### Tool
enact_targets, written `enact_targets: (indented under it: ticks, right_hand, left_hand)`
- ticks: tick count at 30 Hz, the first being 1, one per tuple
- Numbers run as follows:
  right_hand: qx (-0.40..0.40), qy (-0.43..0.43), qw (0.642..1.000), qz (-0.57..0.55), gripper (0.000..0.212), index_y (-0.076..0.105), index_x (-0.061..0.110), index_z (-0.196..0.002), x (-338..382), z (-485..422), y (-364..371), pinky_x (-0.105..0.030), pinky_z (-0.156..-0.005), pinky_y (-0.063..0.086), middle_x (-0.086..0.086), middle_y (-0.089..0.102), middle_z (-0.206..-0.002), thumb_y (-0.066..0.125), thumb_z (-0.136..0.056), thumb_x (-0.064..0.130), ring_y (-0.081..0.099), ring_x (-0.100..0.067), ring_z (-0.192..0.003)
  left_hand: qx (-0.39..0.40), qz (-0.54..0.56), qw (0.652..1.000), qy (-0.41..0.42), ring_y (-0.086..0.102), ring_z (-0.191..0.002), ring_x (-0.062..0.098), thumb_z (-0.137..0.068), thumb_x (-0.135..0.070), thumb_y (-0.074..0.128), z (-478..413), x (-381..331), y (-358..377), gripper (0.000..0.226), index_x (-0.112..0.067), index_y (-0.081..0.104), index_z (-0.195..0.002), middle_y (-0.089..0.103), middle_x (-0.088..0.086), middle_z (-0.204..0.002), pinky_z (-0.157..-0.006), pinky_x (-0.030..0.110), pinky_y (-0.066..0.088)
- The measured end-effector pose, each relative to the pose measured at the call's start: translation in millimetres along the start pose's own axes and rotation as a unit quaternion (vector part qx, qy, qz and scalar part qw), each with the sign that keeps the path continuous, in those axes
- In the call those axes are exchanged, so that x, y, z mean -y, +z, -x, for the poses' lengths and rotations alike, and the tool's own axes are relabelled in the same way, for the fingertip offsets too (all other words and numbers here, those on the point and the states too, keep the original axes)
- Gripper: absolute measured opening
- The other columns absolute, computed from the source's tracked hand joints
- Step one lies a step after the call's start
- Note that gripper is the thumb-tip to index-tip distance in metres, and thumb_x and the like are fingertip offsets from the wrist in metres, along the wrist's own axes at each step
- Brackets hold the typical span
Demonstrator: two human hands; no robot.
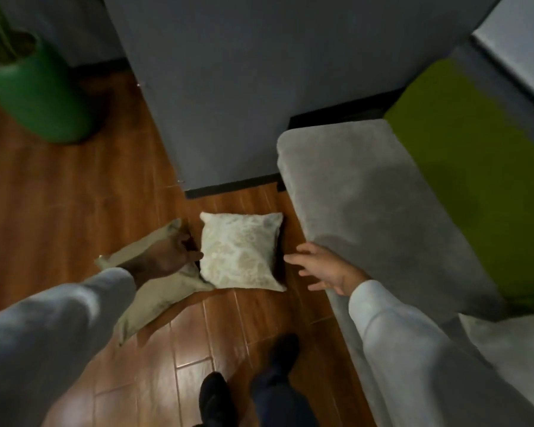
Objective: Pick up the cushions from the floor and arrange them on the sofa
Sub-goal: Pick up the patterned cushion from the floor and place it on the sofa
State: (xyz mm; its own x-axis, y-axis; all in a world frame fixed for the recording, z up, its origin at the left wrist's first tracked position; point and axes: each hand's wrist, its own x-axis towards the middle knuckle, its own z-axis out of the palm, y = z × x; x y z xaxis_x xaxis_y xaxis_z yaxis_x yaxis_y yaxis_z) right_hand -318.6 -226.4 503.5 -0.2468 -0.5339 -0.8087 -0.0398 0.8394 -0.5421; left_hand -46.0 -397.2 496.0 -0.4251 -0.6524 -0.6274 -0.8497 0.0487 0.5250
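A pale patterned cushion [241, 251] lies flat on the wooden floor, close to the sofa's armrest. To its left a beige cushion [150, 297] lies on the floor at an angle, partly under my left arm. My left hand [170, 254] hovers over the beige cushion at the patterned cushion's left edge, fingers loosely curled, holding nothing. My right hand [324, 269] is spread open just right of the patterned cushion, beside the grey sofa [370, 217]. The sofa has a green seat [463, 167].
A green plant pot [34, 90] stands at the back left. A grey wall column [244, 87] with a dark skirting board rises behind the cushions. My feet in dark shoes [216, 399] stand on the wooden floor [59, 211] in front of them.
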Motion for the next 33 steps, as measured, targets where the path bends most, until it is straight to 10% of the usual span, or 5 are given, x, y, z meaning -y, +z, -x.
enact_targets:
  ticks: [7, 27, 31, 33]
  right_hand:
    - [0.017, 0.036, 0.999, 0.035, 0.070, 0.038, 0.024, -0.156, 30.8, -70.3, 17.5, -0.037, -0.081, 0.057, -0.003, 0.047, -0.154, 0.068, -0.096, 0.043, 0.054, -0.024, -0.130]
    - [-0.009, 0.133, 0.990, 0.043, 0.071, 0.036, 0.018, -0.156, -51.2, -381.8, 62.4, -0.051, -0.116, 0.041, -0.007, 0.045, -0.154, 0.061, -0.097, 0.047, 0.047, -0.028, -0.138]
    - [-0.031, 0.160, 0.987, 0.010, 0.087, 0.033, 0.019, -0.157, -105.3, -473.6, 88.3, -0.055, -0.116, 0.040, -0.007, 0.043, -0.156, 0.068, -0.088, 0.059, 0.046, -0.031, -0.140]
    - [-0.053, 0.160, 0.986, -0.009, 0.106, 0.028, 0.022, -0.159, -125.0, -509.6, 94.0, -0.056, -0.117, 0.037, -0.004, 0.039, -0.160, 0.072, -0.075, 0.069, 0.042, -0.031, -0.144]
  left_hand:
    - [-0.001, 0.069, 0.989, -0.129, 0.054, -0.128, 0.037, -0.088, -0.044, 0.070, -47.3, 43.1, -1.7, 0.074, -0.014, 0.040, -0.149, 0.057, 0.018, -0.142, -0.109, 0.047, 0.043]
    - [0.073, 0.093, 0.974, -0.191, 0.060, -0.114, 0.030, -0.087, -0.048, 0.070, -337.6, 152.5, 122.9, 0.072, -0.014, 0.046, -0.146, 0.058, 0.011, -0.140, -0.085, 0.031, 0.042]
    - [0.049, 0.193, 0.964, -0.177, 0.067, -0.075, -0.004, -0.090, -0.034, 0.070, -412.9, 206.9, 167.9, 0.045, -0.024, 0.054, -0.130, 0.063, -0.012, -0.099, -0.057, 0.010, 0.047]
    - [0.049, 0.245, 0.954, -0.168, 0.071, -0.090, 0.003, -0.086, -0.036, 0.075, -446.3, 226.3, 180.1, 0.037, -0.022, 0.061, -0.117, 0.069, -0.010, -0.099, -0.069, 0.015, 0.052]
